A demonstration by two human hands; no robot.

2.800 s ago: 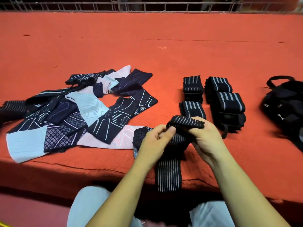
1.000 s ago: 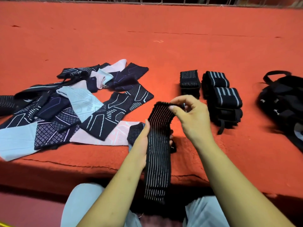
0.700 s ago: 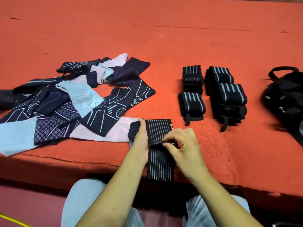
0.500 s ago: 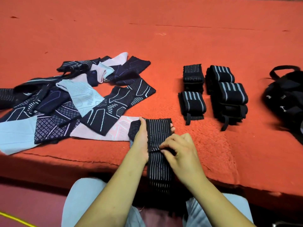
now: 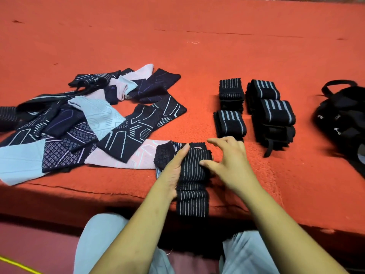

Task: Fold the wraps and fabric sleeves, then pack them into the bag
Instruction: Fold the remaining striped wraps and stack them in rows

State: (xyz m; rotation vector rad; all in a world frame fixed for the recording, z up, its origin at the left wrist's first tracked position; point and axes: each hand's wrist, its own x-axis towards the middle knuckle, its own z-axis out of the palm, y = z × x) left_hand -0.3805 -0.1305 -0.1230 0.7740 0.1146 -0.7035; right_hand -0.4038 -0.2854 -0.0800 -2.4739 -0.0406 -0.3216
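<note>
A black wrap with thin white stripes (image 5: 192, 175) lies partly folded at the near edge of the red surface, its free end hanging over the edge. My left hand (image 5: 173, 171) lies along its left side with straight fingers pressing on the fold. My right hand (image 5: 230, 163) hovers at the wrap's right side, fingers spread, thumb touching the fold. Folded black wraps (image 5: 230, 123) are stacked to the right. A heap of unfolded fabric sleeves (image 5: 83, 119), dark, pink and pale blue, lies at the left. The black bag (image 5: 343, 117) sits at the far right.
The red carpeted surface (image 5: 197, 46) stretches far back. Its near edge (image 5: 98, 192) drops off in front of my knees. More folded wraps (image 5: 272, 113) stand between the first stack and the bag.
The wrap was held up stretched, then laid down at the edge. My right hand folded it over, let go and spread open. The hanging tail has grown shorter.
</note>
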